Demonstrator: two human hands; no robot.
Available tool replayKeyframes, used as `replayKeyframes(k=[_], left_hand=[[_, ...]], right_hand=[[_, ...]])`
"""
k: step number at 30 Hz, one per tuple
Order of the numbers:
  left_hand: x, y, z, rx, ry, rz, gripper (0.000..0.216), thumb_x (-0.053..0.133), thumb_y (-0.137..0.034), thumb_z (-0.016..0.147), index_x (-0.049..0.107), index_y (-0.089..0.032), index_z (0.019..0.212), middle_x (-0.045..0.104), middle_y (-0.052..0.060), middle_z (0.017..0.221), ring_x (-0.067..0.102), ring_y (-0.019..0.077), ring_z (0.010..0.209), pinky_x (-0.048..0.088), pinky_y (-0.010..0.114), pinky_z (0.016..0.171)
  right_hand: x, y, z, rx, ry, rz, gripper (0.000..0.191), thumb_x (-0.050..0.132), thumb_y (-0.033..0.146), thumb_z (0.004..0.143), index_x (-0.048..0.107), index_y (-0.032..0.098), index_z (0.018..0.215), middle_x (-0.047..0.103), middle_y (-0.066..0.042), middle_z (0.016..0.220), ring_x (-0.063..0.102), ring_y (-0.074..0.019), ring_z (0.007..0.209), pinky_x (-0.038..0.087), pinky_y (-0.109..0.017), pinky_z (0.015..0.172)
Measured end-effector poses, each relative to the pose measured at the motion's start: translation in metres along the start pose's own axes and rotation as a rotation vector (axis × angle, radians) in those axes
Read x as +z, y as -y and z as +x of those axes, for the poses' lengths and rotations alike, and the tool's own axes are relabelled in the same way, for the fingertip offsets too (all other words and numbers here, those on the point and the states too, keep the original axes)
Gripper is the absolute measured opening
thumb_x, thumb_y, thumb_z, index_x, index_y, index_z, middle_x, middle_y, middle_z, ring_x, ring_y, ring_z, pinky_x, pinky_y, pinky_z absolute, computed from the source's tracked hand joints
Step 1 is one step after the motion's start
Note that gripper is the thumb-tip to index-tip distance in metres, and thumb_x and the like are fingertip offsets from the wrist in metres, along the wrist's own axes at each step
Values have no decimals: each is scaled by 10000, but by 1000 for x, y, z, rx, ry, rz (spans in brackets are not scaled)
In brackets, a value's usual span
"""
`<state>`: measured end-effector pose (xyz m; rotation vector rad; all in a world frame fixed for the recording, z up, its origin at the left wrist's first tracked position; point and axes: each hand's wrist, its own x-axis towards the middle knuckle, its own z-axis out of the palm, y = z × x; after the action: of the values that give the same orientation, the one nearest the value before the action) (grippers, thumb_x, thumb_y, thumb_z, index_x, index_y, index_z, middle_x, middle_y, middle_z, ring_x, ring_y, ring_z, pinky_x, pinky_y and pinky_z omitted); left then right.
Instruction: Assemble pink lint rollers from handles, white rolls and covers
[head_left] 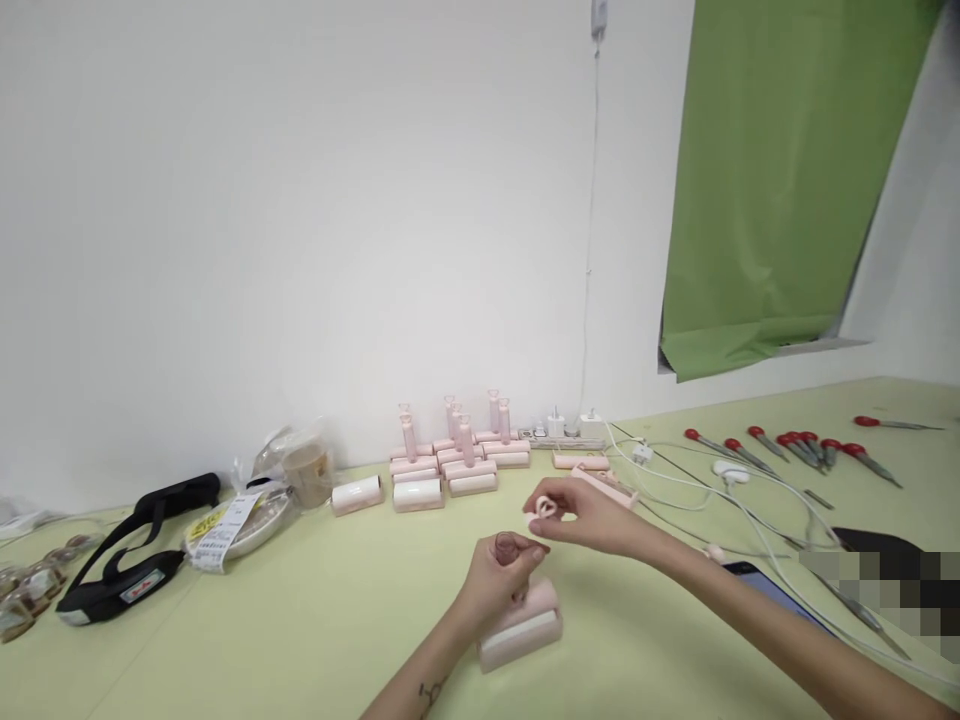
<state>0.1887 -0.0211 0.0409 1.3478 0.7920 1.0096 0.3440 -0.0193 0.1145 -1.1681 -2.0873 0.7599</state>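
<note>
My left hand (496, 578) is closed around the upright handle of a pink lint roller (523, 627) that rests on the pale green table (315, 620). Just above and to the right of it, my right hand (581, 515) pinches a small pink heart-shaped ring piece (544, 508) between its fingertips, a little over the open top of the handle. Farther back near the wall stand several more pink lint rollers (454, 462) in a cluster, handles up.
A black strap (124, 560) and a plate with wrapped items (247, 520) lie at the left. A power strip (566, 435) with white cables sits by the wall. Several red-handled screwdrivers (795, 448) lie at the right, a phone (765, 585) under my right forearm. A green curtain (780, 170) hangs above.
</note>
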Motion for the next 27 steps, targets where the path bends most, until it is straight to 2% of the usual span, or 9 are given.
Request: replayKeyframes(k=[2,4,9,12,16,18,21,25,27], left_hand=[[-1,-3,-2,-17,64,16,319,643,-433,595,505,-147,558,339,-97,319,293,32,307,224,180,339],[-2,-5,-3,-35,105,14,319,665,-399,571,458,-162,525,329,-99,308,309,40,309,241,184,340],[-5,-3,-2,-19,152,-17,252,662,-322,583,500,-157,682,360,-110,335,331,47,310,273,187,350],[-7,-1,-1,-29,156,12,199,631,-287,607,490,-146,617,366,-97,337,337,47,321,267,189,353],[-9,-5,-1,-42,191,16,140,609,-216,594,488,-150,622,363,-99,359,344,53,343,262,190,362],[-10,-9,-2,-38,234,31,140,629,-192,556,507,-145,606,392,-87,399,369,55,381,269,188,382],[-11,-14,-5,-53,312,53,128,646,-169,495,567,-128,588,439,-63,443,380,54,426,267,188,412],[-8,-17,-9,-139,255,70,95,625,-154,446,576,-140,525,458,-51,449,358,58,419,240,205,409],[-6,-15,-10,-150,226,68,91,624,-188,449,557,-152,499,467,-44,450,356,66,419,243,219,421]], right_hand=[[9,18,4,-78,74,-100,183,565,363,690,578,196,763,579,3,702,524,-141,652,404,-229,553],[16,24,6,-128,92,-142,179,572,370,689,560,199,738,562,10,695,516,-139,651,398,-224,555],[27,19,9,-164,97,31,195,527,376,742,555,183,732,578,-14,746,543,-149,727,427,-237,658],[30,15,7,-178,76,115,199,506,361,762,564,174,729,571,-19,752,547,-148,743,429,-248,699],[33,15,1,-190,51,166,167,503,324,763,538,169,714,531,-7,751,530,-137,751,419,-253,723],[33,16,0,-196,47,171,115,526,283,736,511,173,706,510,5,749,515,-128,735,417,-249,712],[32,21,6,-175,108,131,117,547,250,691,459,177,663,482,21,738,479,-107,655,414,-229,615],[32,27,21,-218,188,55,200,553,281,683,412,173,591,447,33,682,439,-100,639,394,-222,607],[36,28,26,-173,281,93,120,491,257,717,439,178,644,451,39,655,447,-92,609,399,-210,578]])
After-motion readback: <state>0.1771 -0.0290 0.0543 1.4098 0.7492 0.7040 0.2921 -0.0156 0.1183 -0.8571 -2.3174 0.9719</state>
